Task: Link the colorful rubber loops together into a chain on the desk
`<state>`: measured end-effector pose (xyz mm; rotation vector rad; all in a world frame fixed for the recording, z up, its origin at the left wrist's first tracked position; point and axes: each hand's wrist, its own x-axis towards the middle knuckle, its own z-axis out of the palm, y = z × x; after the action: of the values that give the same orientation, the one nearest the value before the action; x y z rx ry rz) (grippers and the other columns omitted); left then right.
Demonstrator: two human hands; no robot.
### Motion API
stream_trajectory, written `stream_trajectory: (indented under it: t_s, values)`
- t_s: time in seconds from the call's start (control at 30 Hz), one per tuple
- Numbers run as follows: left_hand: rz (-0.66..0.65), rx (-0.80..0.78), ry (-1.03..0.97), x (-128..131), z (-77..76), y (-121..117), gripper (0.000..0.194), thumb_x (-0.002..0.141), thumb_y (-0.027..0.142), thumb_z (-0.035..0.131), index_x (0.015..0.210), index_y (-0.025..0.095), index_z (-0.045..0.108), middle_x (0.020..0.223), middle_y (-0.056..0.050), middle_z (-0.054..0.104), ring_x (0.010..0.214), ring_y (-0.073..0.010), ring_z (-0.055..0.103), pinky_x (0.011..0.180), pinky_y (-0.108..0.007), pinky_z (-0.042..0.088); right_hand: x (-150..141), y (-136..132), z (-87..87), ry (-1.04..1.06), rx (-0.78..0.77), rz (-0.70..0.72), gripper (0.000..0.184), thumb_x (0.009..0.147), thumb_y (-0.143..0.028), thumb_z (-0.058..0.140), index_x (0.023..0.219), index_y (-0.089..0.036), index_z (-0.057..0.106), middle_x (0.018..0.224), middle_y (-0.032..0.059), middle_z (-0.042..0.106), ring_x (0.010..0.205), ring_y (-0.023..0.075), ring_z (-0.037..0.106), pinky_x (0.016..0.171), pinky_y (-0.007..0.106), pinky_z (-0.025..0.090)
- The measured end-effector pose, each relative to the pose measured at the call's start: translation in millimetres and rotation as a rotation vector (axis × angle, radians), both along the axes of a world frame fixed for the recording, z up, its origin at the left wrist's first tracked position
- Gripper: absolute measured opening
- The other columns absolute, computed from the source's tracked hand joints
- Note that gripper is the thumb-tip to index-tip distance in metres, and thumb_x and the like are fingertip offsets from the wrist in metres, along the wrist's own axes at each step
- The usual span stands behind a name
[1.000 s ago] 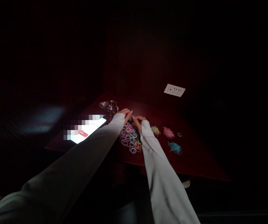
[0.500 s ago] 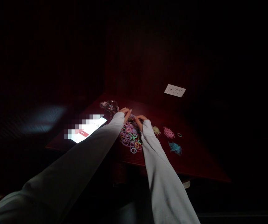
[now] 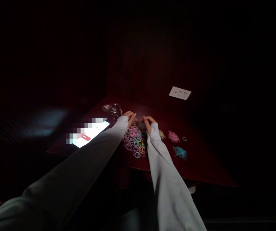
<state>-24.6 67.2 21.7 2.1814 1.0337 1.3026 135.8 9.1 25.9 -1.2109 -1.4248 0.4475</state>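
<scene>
My left hand (image 3: 129,115) is at the far edge of a mixed pile of small coloured hair ties (image 3: 135,139), its fingers pressed together. Across a small gap, my right hand (image 3: 148,121) is pinched with thumb and fingertips toward the left one. Whatever lies between the fingertips of either hand is too small and dim to name. Right of my right sleeve lie a pale yellow bunch of bands (image 3: 162,134), partly hidden by the cuff, a pink bunch (image 3: 173,136) and a blue bunch (image 3: 180,152). One lone greenish ring (image 3: 184,139) lies beyond the pink bunch.
A lit phone (image 3: 94,133) lies left of my left forearm on the dark red table (image 3: 200,166). Behind my left hand stands a clear glass jar (image 3: 115,108), beside it a lid-like round piece (image 3: 106,107). A white socket plate (image 3: 179,93) is on the back wall.
My right hand has shifted slightly up and to the right, widening the gap between the hands. My left hand is almost where it was. The piles look the same.
</scene>
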Motion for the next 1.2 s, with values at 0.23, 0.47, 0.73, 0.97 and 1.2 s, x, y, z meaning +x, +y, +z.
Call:
stream_trajectory:
  t_s: [0.23,0.47,0.73,0.97,1.2]
  values:
    - [-0.047,0.057,-0.003,4.7,-6.1,3.2,0.036,0.105,0.026,0.047,0.069,0.019,0.049,0.076,0.001,0.048,0.071,-0.0123,0.049,0.070,-0.026,0.040,-0.2,4.7,-5.8,-0.086,-0.097,0.033,0.055,0.079,-0.077,0.057,0.071,-0.024,0.067,0.066,0.0012,0.063,0.064,0.0172,0.053,0.062,0.029,0.043]
    - [-0.045,0.060,-0.003,5.1,-8.2,6.0,0.035,0.105,0.030,0.047,0.072,0.019,0.054,0.076,0.000,0.051,0.070,-0.0125,0.049,0.068,-0.026,0.040,-4.7,-4.0,-2.3,-0.064,-0.147,0.064,0.050,0.081,-0.073,0.059,0.071,-0.024,0.065,0.057,-0.0025,0.054,0.057,0.0148,0.047,0.055,0.027,0.039]
    - [-0.065,0.048,-0.014,7.0,-6.5,5.5,0.033,0.103,0.024,0.050,0.071,0.018,0.055,0.076,0.000,0.051,0.070,-0.0122,0.049,0.068,-0.026,0.041,-6.9,-6.5,-1.9,-0.048,-0.162,0.085,0.045,0.081,-0.067,0.061,0.073,-0.024,0.069,0.061,-0.0027,0.056,0.057,0.0139,0.049,0.056,0.027,0.040]
    - [-0.099,0.042,0.004,3.9,-7.6,9.7,0.031,0.102,0.029,0.050,0.074,0.018,0.059,0.077,-0.001,0.053,0.071,-0.0131,0.050,0.067,-0.026,0.043,-4.0,-3.1,-4.5,-0.118,-0.125,0.060,0.049,0.081,-0.071,0.061,0.073,-0.024,0.072,0.065,-0.0008,0.062,0.059,0.0145,0.050,0.058,0.027,0.042]
    - [-0.135,0.069,0.006,-1.0,-8.4,9.5,0.031,0.103,0.031,0.050,0.079,0.018,0.063,0.081,-0.002,0.056,0.073,-0.0130,0.052,0.070,-0.027,0.045,-4.3,-2.4,-9.0,-0.094,-0.120,0.050,0.048,0.081,-0.070,0.060,0.082,-0.023,0.074,0.068,0.0001,0.064,0.058,0.0142,0.048,0.057,0.028,0.039]
